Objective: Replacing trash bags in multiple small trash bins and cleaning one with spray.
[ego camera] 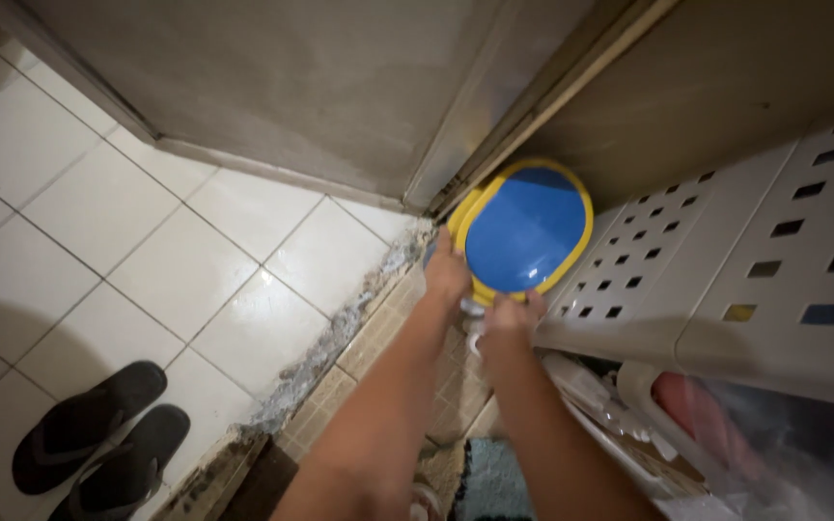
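— Both hands on it?
— Yes: left hand (448, 273) and right hand (514, 311), fingers pinching the lower rim of the blue-and-yellow basin (525, 230) at one o'clock, beside the white perforated crate (726, 260).
— Sandals (98, 439)?
— Seven o'clock, on the floor.

Two hands (448, 275) (512, 314), one blue oval lid with a yellow rim (525, 230), two black flip-flops (98, 439), two white perforated baskets (726, 260)
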